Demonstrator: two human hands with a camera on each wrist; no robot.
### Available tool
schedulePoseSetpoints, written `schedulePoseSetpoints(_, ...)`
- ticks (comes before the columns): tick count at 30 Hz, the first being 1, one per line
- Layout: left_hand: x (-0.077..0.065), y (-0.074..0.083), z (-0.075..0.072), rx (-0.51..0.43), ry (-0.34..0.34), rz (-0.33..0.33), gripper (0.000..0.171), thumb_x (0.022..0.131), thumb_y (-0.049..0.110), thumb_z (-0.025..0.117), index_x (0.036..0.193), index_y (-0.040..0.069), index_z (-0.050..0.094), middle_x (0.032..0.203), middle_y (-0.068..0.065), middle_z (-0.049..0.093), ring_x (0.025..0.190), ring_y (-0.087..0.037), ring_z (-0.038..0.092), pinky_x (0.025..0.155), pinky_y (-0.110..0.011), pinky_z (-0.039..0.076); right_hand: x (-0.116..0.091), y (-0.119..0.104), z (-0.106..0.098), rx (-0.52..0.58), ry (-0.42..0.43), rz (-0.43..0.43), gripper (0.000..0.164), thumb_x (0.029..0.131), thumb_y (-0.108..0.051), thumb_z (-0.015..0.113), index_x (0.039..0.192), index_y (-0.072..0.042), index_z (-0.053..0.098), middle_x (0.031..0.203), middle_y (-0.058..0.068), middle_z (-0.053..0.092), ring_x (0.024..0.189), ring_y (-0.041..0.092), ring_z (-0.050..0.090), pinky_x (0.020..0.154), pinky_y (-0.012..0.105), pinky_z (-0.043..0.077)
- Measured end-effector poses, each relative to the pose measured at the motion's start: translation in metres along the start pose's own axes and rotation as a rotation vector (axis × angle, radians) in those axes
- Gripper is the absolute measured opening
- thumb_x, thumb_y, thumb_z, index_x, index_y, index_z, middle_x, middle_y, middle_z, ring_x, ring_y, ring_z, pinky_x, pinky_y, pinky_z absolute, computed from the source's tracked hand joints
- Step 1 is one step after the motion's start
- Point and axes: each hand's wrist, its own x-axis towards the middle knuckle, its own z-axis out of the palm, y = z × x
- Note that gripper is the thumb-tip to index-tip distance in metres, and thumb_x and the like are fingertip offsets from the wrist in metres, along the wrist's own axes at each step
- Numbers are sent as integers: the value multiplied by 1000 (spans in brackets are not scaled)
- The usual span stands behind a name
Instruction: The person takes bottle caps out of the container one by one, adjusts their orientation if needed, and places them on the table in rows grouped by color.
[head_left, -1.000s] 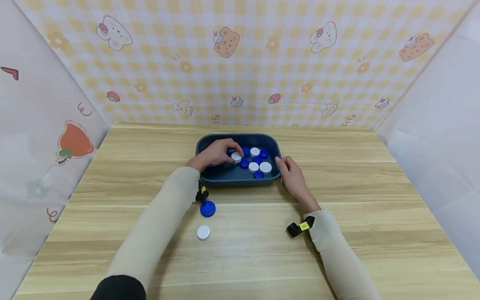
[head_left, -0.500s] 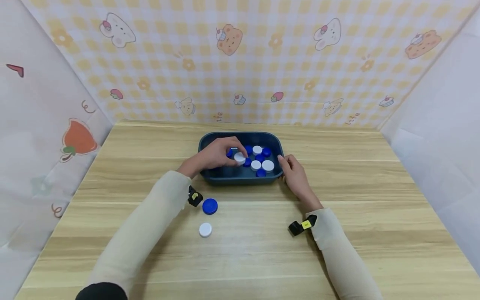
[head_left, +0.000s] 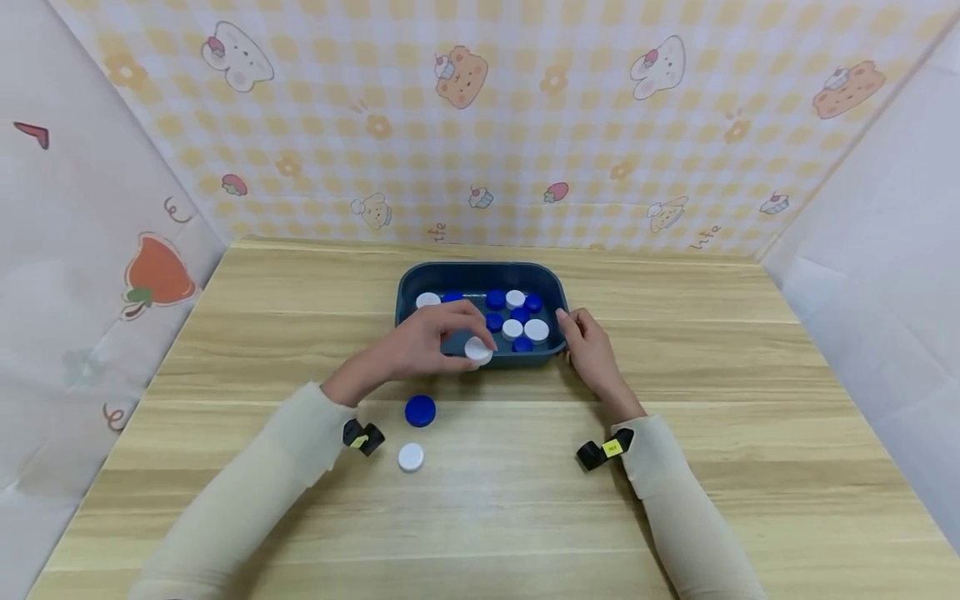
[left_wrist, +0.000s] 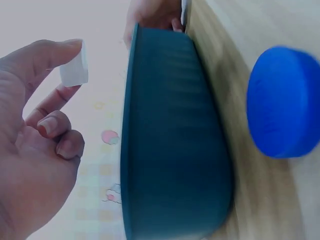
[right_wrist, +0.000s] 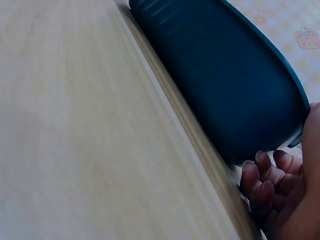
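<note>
My left hand (head_left: 427, 343) pinches a white bottle cap (head_left: 477, 351) between thumb and fingers, just above the front rim of a dark blue-green plastic tray (head_left: 480, 275). In the left wrist view the pinched cap is seen edge-on, and the other fingers curl loosely below it. At the tray's right end my right hand (head_left: 592, 354) grips the rim, thumb on top and fingers curled against the outside wall. Inside lie several blue caps (head_left: 495, 322) and white caps (head_left: 536, 331). The left hand hides part of the tray's left side.
On the wooden table (head_left: 510, 500), in front of the tray, lie a blue cap (head_left: 420, 411) and, nearer, a white cap (head_left: 411, 457). A patterned cloth wall (head_left: 525, 125) stands behind, with white sheets at both sides.
My left hand has lifted the white cap out of the tray and drawn it toward the front rim. A white cap at the tray's left has come into sight. The right hand stays put.
</note>
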Motion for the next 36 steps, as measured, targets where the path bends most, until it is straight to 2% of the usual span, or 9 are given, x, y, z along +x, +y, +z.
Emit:
schedulePoseSetpoints(4,-16,7,6,-1,0,73,25,78,9,79,100,17,72,107,8,58,93,-18,52,73,-36,45,0,1,0,2,-8,0,58,93,-63,40,102,-7,50,83,12,53,67,28,50,55,28,40)
schedulePoseSetpoints(7,-28,8,13,-5,-12,101,27,77,5,79,101,14,71,106,6,59,96,-14,52,81,-37,47,0,1,-1,1,-4,-6,58,93,-63,40,102,-7,50,83,12,53,67,28,50,55,28,40)
schedulePoseSetpoints(14,-61,10,27,36,-48,22,25,80,8,77,102,18,71,109,8,58,100,-12,53,86,-33,47,2,1,1,-7,8,-12,58,93,-63,41,102,-7,51,82,12,54,65,27,51,54,27,40)
schedulePoseSetpoints(19,-79,14,39,74,-45,31,25,79,7,77,101,18,70,105,8,58,96,-13,54,84,-33,47,2,2,1,-9,9,-19,57,94,-62,40,101,-7,51,83,12,54,66,28,52,54,28,40)
schedulePoseSetpoints(25,-88,16,47,169,-79,3,24,79,10,77,99,22,70,103,12,55,95,-11,52,84,-33,46,1,5,1,-6,0,-2,58,93,-64,40,103,-7,50,83,12,54,67,28,51,55,29,40)
schedulePoseSetpoints(32,-93,19,46,193,-177,-96,24,80,13,77,99,27,70,106,14,55,97,-12,50,87,-37,44,1,4,1,2,1,0,59,92,-65,40,101,-8,50,82,12,54,65,28,50,54,28,40)
schedulePoseSetpoints(36,-94,19,47,202,-224,-126,25,80,14,78,98,28,69,105,15,55,96,-12,50,87,-38,45,1,4,1,4,3,-2,59,92,-65,40,101,-8,50,81,12,54,64,26,49,53,28,39)
